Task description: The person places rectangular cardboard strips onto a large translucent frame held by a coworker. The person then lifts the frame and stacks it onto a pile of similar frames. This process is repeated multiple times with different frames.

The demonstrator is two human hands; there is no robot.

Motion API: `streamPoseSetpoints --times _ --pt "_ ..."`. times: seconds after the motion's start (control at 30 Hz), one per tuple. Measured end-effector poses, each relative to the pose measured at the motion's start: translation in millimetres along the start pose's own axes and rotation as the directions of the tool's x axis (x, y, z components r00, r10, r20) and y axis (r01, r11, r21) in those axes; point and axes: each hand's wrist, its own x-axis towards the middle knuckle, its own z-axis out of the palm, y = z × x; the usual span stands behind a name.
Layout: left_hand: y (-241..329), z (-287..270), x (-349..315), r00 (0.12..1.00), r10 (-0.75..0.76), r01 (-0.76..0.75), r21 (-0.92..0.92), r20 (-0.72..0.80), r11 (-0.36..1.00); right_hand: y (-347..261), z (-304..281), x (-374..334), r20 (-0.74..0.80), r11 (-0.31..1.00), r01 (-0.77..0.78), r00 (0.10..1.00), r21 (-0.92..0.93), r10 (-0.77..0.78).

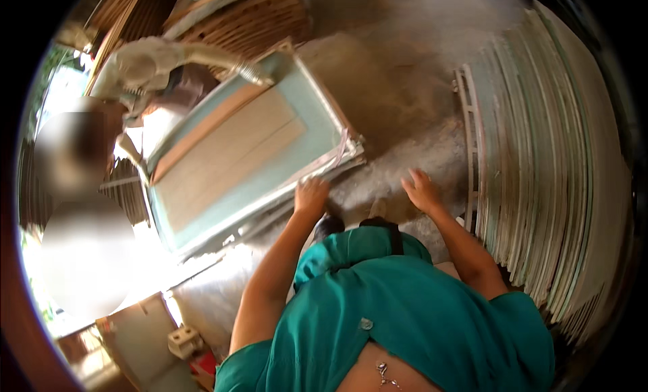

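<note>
A large framed panel (290,88) with a pale blue-green surface lies tilted across the left and middle of the view. A brown rectangular area (236,166) covers part of its surface. My left hand (312,195) is at the panel's near edge, close to its right corner. Its fingers are blurred, and I cannot tell whether they grip the edge. Over the floor to the right, my right hand (423,191) is open and holds nothing, thumb and fingers apart. Across the panel another person's gloved or sleeved arm (216,58) reaches to its far edge.
Many flat framed panels (533,155) stand packed upright along the right side, beside a pale slotted rail (470,142). Brown corrugated stacked material (250,24) is at the far left. A hollow block (184,342) sits at the lower left. Concrete floor (405,81) runs between.
</note>
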Motion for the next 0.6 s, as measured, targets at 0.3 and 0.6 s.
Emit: streamPoseSetpoints --times 0.3,0.6 --pt "35 -13 55 0.979 0.196 -0.204 0.285 0.057 0.937 -326 -72 25 0.326 0.404 0.496 0.240 0.769 -0.914" --pt "-17 23 36 0.950 -0.047 0.011 0.117 0.308 0.993 -324 4 41 -0.127 -0.043 0.640 0.087 0.767 -0.988"
